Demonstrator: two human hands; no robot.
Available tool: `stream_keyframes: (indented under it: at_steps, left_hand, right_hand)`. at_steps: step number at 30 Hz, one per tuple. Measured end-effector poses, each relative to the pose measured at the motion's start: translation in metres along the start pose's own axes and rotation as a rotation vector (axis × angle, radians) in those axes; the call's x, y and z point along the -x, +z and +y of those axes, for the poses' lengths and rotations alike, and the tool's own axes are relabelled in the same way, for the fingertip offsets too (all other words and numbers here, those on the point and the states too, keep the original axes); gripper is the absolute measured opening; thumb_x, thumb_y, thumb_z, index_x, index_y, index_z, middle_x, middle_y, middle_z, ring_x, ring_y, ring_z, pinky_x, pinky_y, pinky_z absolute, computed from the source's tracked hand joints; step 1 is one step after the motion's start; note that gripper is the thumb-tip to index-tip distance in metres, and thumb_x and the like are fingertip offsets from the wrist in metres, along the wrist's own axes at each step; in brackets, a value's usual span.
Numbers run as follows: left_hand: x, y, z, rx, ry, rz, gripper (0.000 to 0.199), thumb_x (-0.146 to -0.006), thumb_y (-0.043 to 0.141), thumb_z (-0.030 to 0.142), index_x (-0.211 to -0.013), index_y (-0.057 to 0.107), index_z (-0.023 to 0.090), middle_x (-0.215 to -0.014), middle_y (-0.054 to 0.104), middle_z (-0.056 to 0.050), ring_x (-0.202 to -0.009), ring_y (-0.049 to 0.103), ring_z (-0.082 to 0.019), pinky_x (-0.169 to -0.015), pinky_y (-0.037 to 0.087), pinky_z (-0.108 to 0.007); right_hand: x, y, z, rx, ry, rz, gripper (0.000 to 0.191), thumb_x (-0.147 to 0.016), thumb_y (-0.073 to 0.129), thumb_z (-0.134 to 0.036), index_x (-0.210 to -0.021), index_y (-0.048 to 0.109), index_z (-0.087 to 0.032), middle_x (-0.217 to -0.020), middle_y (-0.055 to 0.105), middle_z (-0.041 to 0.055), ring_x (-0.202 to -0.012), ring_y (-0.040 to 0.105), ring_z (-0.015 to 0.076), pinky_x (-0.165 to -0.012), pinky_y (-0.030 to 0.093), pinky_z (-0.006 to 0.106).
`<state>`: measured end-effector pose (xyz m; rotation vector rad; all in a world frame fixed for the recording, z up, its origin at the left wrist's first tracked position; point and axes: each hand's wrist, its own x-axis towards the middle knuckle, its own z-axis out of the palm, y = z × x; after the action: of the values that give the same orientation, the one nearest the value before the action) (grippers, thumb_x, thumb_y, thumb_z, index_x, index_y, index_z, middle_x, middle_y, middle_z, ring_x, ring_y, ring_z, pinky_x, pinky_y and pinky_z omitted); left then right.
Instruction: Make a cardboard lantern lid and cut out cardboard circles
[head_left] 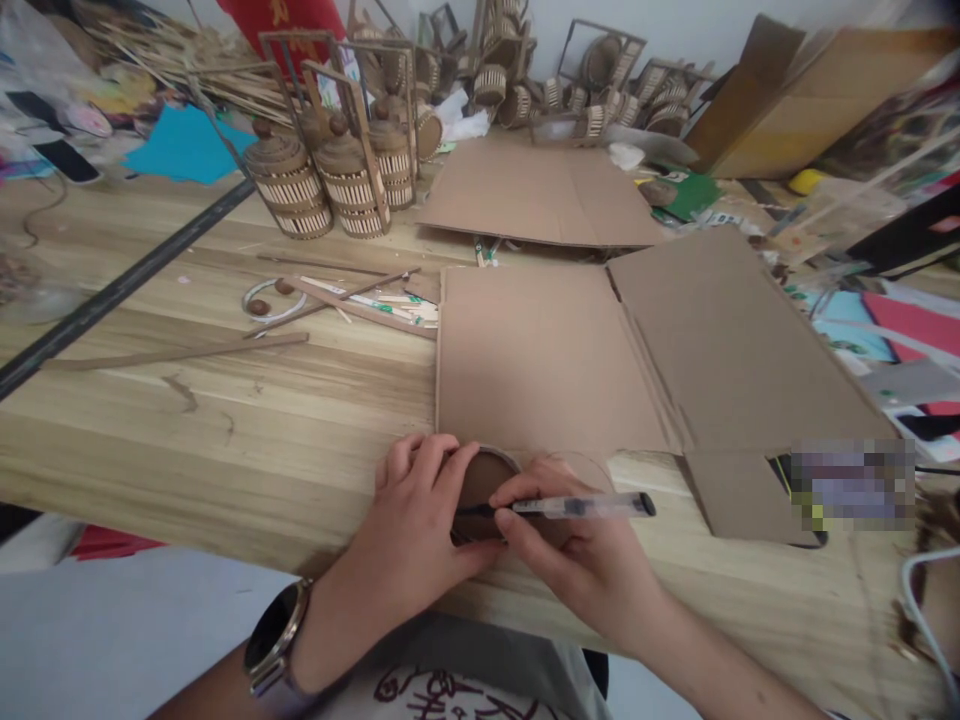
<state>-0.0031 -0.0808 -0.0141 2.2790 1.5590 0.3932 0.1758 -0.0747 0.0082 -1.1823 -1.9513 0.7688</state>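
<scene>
Near the table's front edge, my left hand (409,525) curves its fingers and thumb around a thin round ring (501,452), pressing it down on brown cardboard. My right hand (581,560) grips a pen (585,506) with a clear barrel and black cap end. Its dark tip points left, inside the ring near the rim by my left hand. My hands cover much of the ring. The large flat cardboard sheet (532,360) with folded flaps stretches away beyond them.
Several bamboo lanterns (289,190) with tall handles stand at the back left. Thin wooden strips (360,300) and a white ring with brown beads (259,307) lie left of the cardboard. A long dark metal bar (127,285) crosses the left side. A cardboard box (817,100) stands back right.
</scene>
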Motion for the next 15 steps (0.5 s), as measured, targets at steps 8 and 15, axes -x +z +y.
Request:
stream_keyframes:
  at_steps: [8,15]
  left_hand:
    - [0.0005,-0.0008,-0.0004,-0.026,0.032,-0.001,0.073,-0.069,0.082,0.042,-0.131,0.053,0.015,-0.123,0.056,-0.015,-0.115,0.043,-0.037,-0.096,0.043,-0.055]
    - [0.0010,-0.0003,0.0010,-0.015,0.033,0.017,0.071,-0.070,0.081,0.040,-0.130,0.053,0.016,-0.122,0.056,-0.014,-0.114,0.043,-0.036,-0.096,0.044,-0.055]
  right_hand:
    - [-0.0044,-0.0098,-0.0053,0.025,0.083,-0.009,0.010,-0.082,0.059,-0.019,-0.078,0.067,-0.022,-0.070,0.067,-0.0011,-0.069,0.063,0.0168,-0.062,0.046,0.028]
    - [-0.0023,-0.0057,-0.0047,0.022,0.074,-0.079,0.012,-0.085,0.057,-0.019,-0.078,0.066,-0.022,-0.069,0.066,-0.0012,-0.069,0.062,0.0163,-0.061,0.045,0.027]
